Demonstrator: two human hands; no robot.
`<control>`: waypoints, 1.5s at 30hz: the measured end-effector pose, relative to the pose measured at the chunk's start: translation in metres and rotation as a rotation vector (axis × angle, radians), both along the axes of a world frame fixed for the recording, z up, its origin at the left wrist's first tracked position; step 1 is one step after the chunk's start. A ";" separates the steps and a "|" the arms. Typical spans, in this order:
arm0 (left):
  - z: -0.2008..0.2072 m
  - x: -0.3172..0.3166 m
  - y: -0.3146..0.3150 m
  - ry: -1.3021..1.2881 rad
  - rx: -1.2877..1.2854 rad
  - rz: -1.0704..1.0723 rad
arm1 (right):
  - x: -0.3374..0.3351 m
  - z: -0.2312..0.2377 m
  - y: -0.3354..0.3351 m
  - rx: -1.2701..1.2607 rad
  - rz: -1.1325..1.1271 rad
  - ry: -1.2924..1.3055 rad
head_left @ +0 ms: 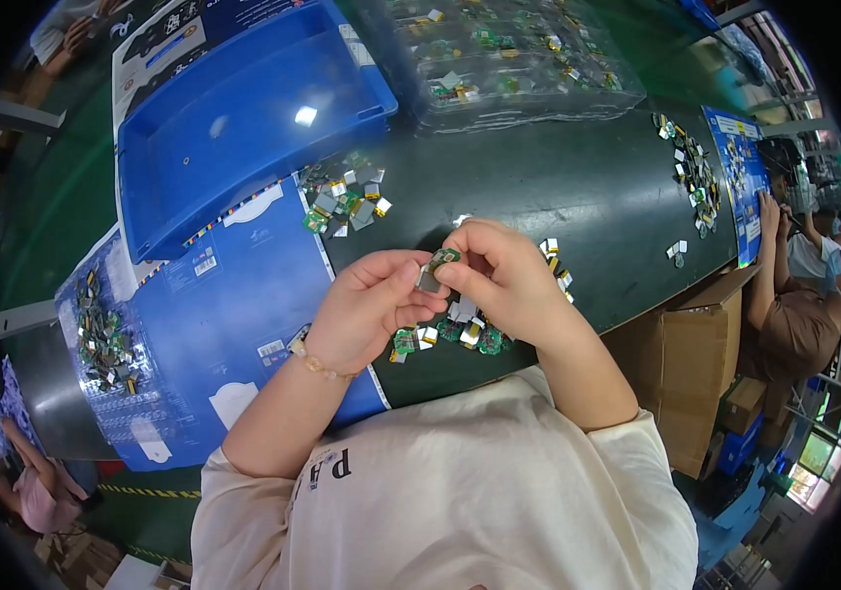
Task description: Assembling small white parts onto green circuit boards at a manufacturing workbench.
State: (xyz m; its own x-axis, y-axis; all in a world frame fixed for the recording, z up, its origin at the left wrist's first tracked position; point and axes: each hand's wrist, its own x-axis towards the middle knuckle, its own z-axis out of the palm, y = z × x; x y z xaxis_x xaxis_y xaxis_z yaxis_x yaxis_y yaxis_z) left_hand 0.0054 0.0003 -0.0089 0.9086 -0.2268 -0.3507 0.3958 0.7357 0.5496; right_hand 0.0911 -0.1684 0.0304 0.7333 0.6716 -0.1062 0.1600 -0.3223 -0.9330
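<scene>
1. Workpiece: small green circuit board (447,257) plus flat grey square piece (429,281), looks like a pouch cell. Held in front of the chest, over the dark table (548,167). Can't tell how the two are joined.
2. Left hand (377,297): thumb and forefinger closed on the grey piece's side, other fingers curled below.
3. Right hand (505,277): thumb and forefinger pinched on the board's right end. No visible gap in either pinch.
4. Handling, my take: grip by edges, light pressure. Squeezing the flat face could dent it.
5. Move both hands together; twisting one against the other probably strains any joint.
6. Loose pile (464,326) sits right below the hands. Keep the workpiece above it so nothing snags.
7. Blue bin (243,128) is well apart, ahead-left.
</scene>
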 end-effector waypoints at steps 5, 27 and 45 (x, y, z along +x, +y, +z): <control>-0.002 0.000 -0.001 -0.019 0.066 0.014 | -0.004 -0.004 0.003 -0.030 -0.034 -0.086; -0.001 0.000 -0.008 -0.009 0.143 0.112 | -0.011 -0.003 0.007 -0.131 -0.131 -0.488; -0.002 0.002 -0.008 0.065 0.307 0.114 | -0.011 -0.005 0.011 -0.151 -0.156 -0.569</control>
